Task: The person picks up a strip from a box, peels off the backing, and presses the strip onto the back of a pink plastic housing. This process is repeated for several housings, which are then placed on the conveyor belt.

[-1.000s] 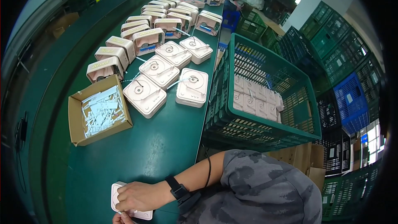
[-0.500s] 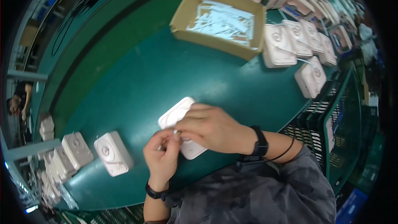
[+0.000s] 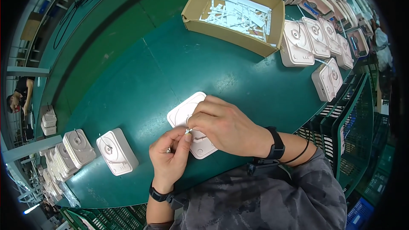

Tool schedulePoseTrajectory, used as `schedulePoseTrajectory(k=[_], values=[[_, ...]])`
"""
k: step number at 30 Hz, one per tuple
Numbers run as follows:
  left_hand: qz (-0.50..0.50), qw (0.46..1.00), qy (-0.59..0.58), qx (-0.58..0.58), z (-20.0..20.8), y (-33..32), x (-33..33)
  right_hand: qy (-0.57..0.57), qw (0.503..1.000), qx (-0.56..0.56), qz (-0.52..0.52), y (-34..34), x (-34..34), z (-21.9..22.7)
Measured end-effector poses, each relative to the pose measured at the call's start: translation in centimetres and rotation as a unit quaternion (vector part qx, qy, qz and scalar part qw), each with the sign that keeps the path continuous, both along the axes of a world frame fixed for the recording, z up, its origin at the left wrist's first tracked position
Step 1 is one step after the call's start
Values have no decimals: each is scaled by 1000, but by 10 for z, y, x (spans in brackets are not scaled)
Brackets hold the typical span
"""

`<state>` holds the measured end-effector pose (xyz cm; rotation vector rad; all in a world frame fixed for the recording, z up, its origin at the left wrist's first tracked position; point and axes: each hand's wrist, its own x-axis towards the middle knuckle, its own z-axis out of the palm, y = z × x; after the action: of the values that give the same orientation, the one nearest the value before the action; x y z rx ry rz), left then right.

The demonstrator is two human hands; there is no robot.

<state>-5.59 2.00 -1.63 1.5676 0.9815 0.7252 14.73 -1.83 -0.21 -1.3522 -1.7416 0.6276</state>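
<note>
A pale pink box point(image 3: 185, 107), shaped like a small record player, lies on the green table beneath my two hands, partly covered by them. My left hand point(image 3: 169, 155) is closed, thumb and forefinger pinching a small white piece point(image 3: 188, 131) just over the box's near-left side. A bit of something shiny also shows among its fingers, too small to name. Beside it, my right hand point(image 3: 230, 130) reaches across the box with its fingers curled and fingertips pressed together close to the white piece. Whatever lies between the right fingertips is hidden.
A cardboard box point(image 3: 232, 38) of white strips stands at the back. Similar pink boxes sit at right point(image 3: 297, 44) and left point(image 3: 117, 151), several stacked behind them. Green crates point(image 3: 355, 132) stand by the table's right edge. A person point(image 3: 21, 96) is at far left.
The view has shifted, so the table's things appear slightly displaced. My right fingertips have drawn a little away from the left ones, and the pinched white piece shows more plainly.
</note>
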Motion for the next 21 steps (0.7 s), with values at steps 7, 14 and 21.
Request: schedulePoseTrajectory(k=[7, 14, 21], values=[[-21, 997, 30, 62, -1, 4, 5, -8, 1000, -3, -7, 0, 0, -2], [-44, 987, 89, 127, 15, 4, 11, -59, 998, 29, 1, -1, -1, -1], [-36, 969, 94, 225, 12, -1, 16, -48, 997, 56, -22, -5, -8, -7]])
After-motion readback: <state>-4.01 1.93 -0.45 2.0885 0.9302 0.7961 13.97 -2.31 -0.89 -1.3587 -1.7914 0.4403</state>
